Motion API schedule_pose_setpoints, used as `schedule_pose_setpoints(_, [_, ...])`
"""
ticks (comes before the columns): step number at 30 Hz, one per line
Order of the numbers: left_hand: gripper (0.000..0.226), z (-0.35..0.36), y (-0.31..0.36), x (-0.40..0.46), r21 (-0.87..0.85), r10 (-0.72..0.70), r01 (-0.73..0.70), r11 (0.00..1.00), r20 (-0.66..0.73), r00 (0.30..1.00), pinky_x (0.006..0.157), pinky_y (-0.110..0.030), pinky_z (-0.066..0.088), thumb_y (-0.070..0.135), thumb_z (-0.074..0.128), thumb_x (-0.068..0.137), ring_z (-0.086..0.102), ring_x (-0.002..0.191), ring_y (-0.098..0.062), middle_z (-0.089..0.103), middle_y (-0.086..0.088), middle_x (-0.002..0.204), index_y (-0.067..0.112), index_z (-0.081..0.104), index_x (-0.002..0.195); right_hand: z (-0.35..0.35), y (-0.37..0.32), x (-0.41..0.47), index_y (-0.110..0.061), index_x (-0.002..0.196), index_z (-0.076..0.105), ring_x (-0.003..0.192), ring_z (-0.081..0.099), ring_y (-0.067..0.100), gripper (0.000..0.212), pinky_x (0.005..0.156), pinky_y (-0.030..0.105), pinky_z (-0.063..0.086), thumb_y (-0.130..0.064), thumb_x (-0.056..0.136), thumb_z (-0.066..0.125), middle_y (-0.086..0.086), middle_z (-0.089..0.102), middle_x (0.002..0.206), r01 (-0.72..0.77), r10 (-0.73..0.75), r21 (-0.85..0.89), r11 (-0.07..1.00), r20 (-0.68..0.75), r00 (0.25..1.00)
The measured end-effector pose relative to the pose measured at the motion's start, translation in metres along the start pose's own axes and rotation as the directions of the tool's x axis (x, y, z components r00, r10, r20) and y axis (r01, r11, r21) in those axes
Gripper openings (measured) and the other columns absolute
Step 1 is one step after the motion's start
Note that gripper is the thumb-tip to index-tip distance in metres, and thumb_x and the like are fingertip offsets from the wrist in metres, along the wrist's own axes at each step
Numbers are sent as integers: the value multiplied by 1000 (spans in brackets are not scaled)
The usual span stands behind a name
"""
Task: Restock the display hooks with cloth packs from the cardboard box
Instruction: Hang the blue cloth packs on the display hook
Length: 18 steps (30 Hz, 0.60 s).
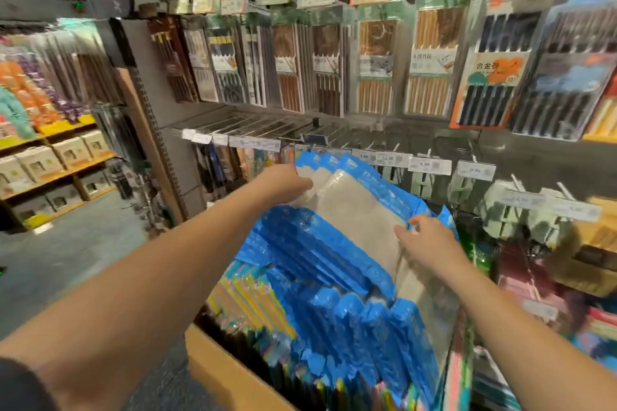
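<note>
Fingers [417, 222] of right hand [430, 243] pinch cloth packs [360, 210] at edge; left hand [283, 182] grips far header, steadying stack toward display hooks [394, 147] (blurred) above cardboard box [227, 374].

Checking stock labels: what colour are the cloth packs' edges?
Bright blue edges on the cloth packs, seen in the head view.

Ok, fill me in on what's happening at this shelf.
A person is restocking a shop display. Both hands hold a bunch of blue-edged cloth packs raised toward the display hooks: the left hand grips the packs' top end, the right hand pinches their right edge. More packs stand in the cardboard box below. Chopstick packs hang on the row above.
</note>
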<state>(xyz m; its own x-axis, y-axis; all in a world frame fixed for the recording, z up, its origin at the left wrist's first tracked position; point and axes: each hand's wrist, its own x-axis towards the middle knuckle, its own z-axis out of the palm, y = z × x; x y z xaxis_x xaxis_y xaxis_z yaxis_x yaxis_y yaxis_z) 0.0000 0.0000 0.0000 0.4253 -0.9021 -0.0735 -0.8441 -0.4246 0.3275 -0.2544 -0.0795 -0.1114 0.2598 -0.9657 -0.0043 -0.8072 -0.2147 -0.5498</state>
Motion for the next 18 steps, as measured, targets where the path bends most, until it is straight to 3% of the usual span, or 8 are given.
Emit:
schedule_pose_setpoints(3, [57,-2,-1,7,25,-22,21,999,45,999,82,-34,42,49,51,98,56,112,-29,56,-12,135,8,53,137,9,-3,-11,-21,101,55,111,53,27,36,92,39,44,-54,95,44,4,57,112,5,-4,-34,999,27,1000])
schedule_pose_setpoints(5, [59,-3,3,3,1,3,-3,1000,67,998,88,-35,44,48,53,99,55,121,-30,52,-12,144,7,51,142,16,-4,-19,-22,121,54,117,50,23,44,90,34,39,-56,97,41,0,54,122,-15,16,-22,1000,71,997])
schedule_pose_setpoints(7, [58,-5,5,0,-44,28,-25,999,72,997,86,-34,46,45,57,98,57,116,-29,54,-12,142,6,51,140,20,-3,-21,-22,140,47,126,47,21,57,98,36,39,-58,97,41,-1,51,137,1,0,-12,1000,43,999])
schedule_pose_setpoints(10, [60,-9,5,-2,-174,18,-1,985,97,995,80,-33,45,45,63,96,55,99,-27,58,-13,134,3,51,137,26,-2,-27,-24,150,38,135,42,21,63,108,41,33,-60,98,40,-3,44,149,-1,1,8,1000,22,1000])
schedule_pose_setpoints(14, [77,-19,4,-2,-406,-4,103,908,237,972,84,-37,48,51,70,89,61,111,-32,56,-12,139,6,46,146,32,1,-30,-25,150,38,137,40,22,63,113,41,33,-58,97,42,-2,42,151,0,0,76,997,0,1000])
schedule_pose_setpoints(16, [86,-26,7,-4,-342,-26,133,930,299,954,57,-29,44,60,69,85,58,74,-24,63,-7,109,10,43,149,35,1,-30,-26,150,39,138,38,23,63,114,44,32,-59,97,43,-1,41,152,-8,8,108,994,1,1000])
schedule_pose_setpoints(18, [91,-29,11,-3,-267,-40,137,954,337,941,46,-25,27,68,69,81,40,61,-19,66,-3,101,13,44,149,37,-1,-31,-29,149,39,140,35,22,61,116,46,27,-60,96,41,-4,40,153,-18,19,100,995,-15,1000])
